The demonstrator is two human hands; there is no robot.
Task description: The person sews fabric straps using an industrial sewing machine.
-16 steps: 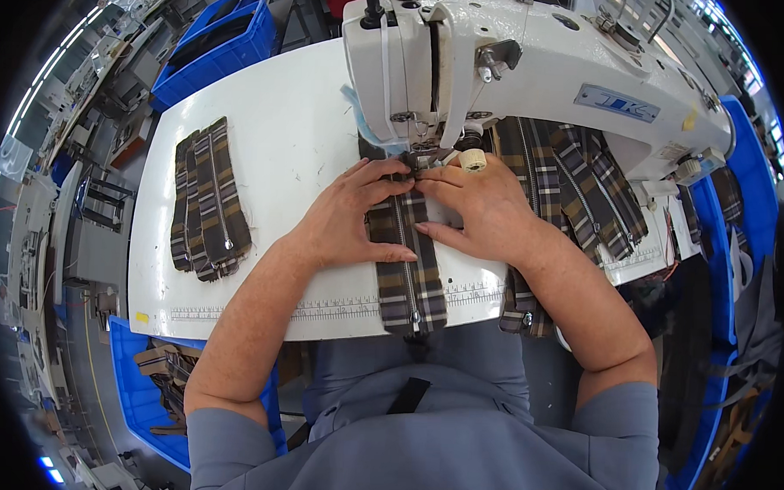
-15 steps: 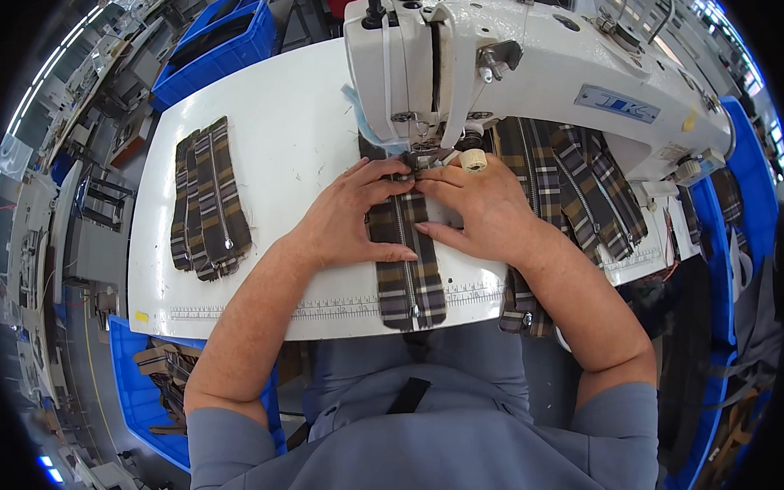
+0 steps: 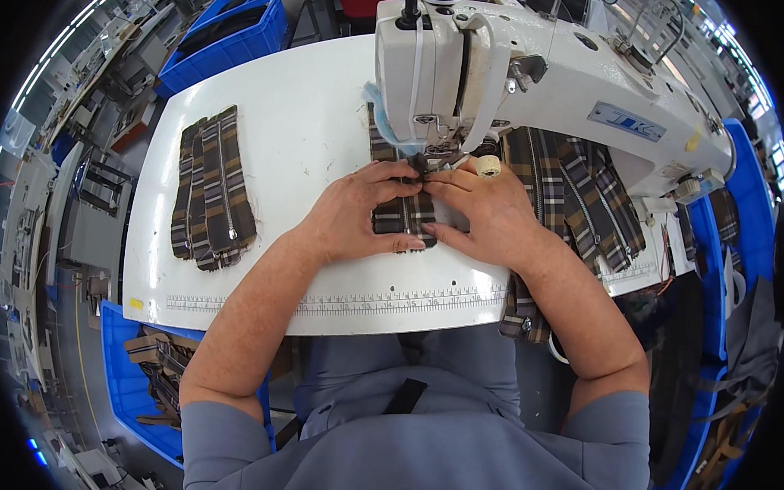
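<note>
The strip, plaid with a zip down it, lies on the table at the needle of the machine, its near end beside the thumbs. The left hand rests on it, thumb spread from the fingers; the right hand lies at its other edge, thumb likewise apart. The fingertips of both meet near the needle.

The table is white and glossy, with a ruler along its front. A left pile and a right pile of plaid zip strips flank the work. Around stand blue bins and, to the left, workbenches on a grey floor.

Half a second ago the strip reached over the ruler to the front edge; now its end sits well back from there, while the hands keep nearly the same place by the needle.

Counted: one machine, one strip under the hands, two piles, at least three blue bins.
</note>
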